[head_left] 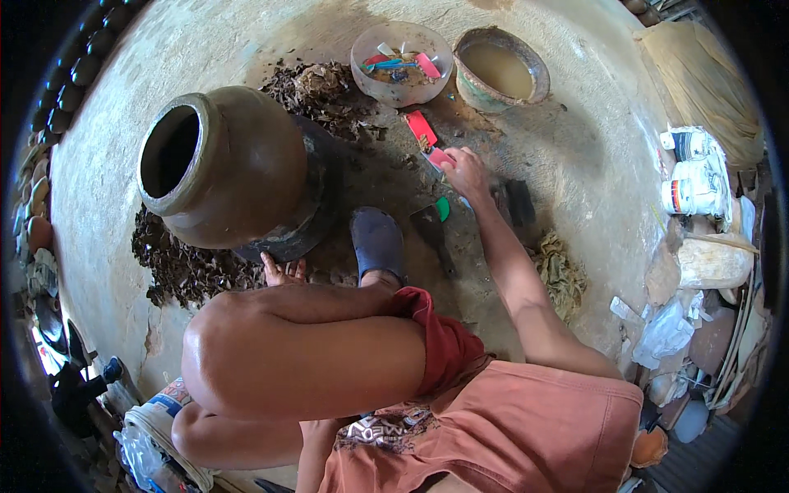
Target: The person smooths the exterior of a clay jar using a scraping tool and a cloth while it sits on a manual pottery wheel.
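Observation:
A large wet brown clay pot point(251, 168) with a wide dark mouth stands at the left on a dark round base point(322, 193). Close below that base is my left hand point(283, 271), fingers spread and nothing seen in them; whether it touches the base I cannot tell. On the floor, right of the middle, my right hand point(467, 177) closes its fingers on a small pink flat scraper point(442, 157). A red flat piece point(422, 128) lies just beyond it. Nearer to me are a green rounded piece point(443, 209) and a dark flat tool point(431, 232).
Behind stand a translucent bowl point(367, 82) of small coloured tools and a bucket point(480, 97) of murky water. Clay scraps point(182, 267) surround the base. My foot in a dark blue clog point(378, 238) is beside it. A crumpled cloth point(561, 273) lies right of my forearm.

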{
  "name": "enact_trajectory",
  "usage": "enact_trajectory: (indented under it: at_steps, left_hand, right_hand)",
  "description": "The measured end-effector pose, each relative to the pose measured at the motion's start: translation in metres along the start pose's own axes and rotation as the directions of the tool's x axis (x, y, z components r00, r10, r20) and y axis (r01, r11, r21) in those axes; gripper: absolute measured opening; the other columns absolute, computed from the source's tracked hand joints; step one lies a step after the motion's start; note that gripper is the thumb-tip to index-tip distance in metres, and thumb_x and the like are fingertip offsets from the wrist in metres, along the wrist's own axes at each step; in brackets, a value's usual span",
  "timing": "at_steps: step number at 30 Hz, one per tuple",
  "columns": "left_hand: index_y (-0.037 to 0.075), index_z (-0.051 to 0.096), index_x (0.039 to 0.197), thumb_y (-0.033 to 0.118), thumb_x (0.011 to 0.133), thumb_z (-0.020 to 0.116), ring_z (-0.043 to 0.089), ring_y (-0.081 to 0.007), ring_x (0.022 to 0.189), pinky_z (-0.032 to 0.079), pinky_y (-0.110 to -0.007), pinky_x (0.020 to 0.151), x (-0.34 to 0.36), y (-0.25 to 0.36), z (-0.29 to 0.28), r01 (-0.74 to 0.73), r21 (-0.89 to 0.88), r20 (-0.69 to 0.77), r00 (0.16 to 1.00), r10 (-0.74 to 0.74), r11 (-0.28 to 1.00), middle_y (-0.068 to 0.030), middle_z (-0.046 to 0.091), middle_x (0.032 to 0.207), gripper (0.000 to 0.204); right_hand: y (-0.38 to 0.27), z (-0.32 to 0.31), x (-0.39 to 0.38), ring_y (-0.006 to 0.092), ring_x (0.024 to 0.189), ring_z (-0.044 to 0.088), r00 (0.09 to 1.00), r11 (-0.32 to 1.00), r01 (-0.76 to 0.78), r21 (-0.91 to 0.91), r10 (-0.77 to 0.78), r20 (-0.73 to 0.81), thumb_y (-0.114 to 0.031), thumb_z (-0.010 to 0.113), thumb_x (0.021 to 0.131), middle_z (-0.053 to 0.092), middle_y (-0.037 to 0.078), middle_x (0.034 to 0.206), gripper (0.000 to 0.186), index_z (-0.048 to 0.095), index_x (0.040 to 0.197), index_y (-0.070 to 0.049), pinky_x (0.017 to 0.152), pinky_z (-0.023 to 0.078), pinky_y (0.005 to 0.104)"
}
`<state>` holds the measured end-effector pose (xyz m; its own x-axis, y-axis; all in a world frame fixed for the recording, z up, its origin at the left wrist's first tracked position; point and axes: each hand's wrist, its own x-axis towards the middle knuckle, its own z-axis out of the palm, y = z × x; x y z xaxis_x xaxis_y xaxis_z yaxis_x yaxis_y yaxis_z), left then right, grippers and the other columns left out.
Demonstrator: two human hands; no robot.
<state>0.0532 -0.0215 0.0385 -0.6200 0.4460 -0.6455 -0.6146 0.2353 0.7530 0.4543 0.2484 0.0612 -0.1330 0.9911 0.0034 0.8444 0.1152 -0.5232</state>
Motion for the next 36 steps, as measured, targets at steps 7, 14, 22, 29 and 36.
enact_trajectory:
  at_steps: [7,14,22,29,36]
  left_hand:
    - [0.003,0.054,0.138,0.051,0.099,0.070,0.065,-0.0240,0.101,0.056,-0.037,0.086,-0.052,-0.012,-0.035,0.091,-0.010,-0.015,0.996,-0.091,0.996,-0.0092,0.067,0.121,0.064]
    - [0.003,0.053,0.139,0.051,0.099,0.070,0.065,-0.0241,0.102,0.057,-0.038,0.086,-0.130,-0.046,-0.116,0.202,-0.035,-0.089,0.975,-0.205,0.979,-0.0093,0.067,0.121,0.064]
    - [0.003,0.052,0.139,0.051,0.099,0.070,0.065,-0.0241,0.103,0.057,-0.038,0.087,-0.205,-0.079,-0.155,0.255,-0.138,-0.110,0.956,-0.271,0.957,-0.0093,0.066,0.122,0.065]
    - [0.003,0.052,0.140,0.051,0.099,0.070,0.065,-0.0242,0.103,0.057,-0.038,0.087,-0.152,-0.043,-0.142,0.057,-0.261,-0.163,0.981,-0.102,0.964,-0.0094,0.066,0.123,0.065]
    - [0.003,0.051,0.140,0.051,0.099,0.070,0.065,-0.0243,0.104,0.057,-0.038,0.087,-0.014,-0.044,0.012,0.031,-0.348,-0.034,0.998,-0.046,0.937,-0.0095,0.066,0.123,0.066]
  right_hand:
    - [0.020,0.018,0.024,0.0410,0.115,0.067,0.988,0.983,-0.027,-0.181,0.054,0.147,-0.028,0.071,0.087,0.071,0.021,0.121,0.037,0.072,0.121,-0.015,0.100,0.052,0.0502]
    - [0.012,0.006,0.025,0.0372,0.115,0.066,0.989,0.944,-0.149,-0.295,0.141,-0.050,-0.032,0.071,0.088,0.073,0.016,0.112,0.046,0.070,0.130,-0.014,0.104,0.050,0.0506]
    - [0.011,0.033,0.017,0.0370,0.096,0.069,0.975,0.881,0.141,-0.451,-0.203,-0.092,-0.024,0.068,0.086,0.072,0.014,0.090,0.013,0.073,0.087,-0.011,0.090,0.054,0.0479]
    - [-0.077,-0.055,0.020,0.0445,0.090,0.071,0.943,0.968,0.251,-0.002,-0.245,-0.226,-0.015,0.064,0.092,0.073,0.019,0.096,0.013,0.069,0.096,-0.004,0.079,0.053,0.0559]
    - [-0.065,-0.061,0.045,0.0504,0.086,0.069,0.992,0.869,0.124,-0.479,-0.115,0.047,-0.023,0.065,0.093,0.071,0.026,0.090,0.021,0.067,0.090,-0.003,0.076,0.053,0.0588]
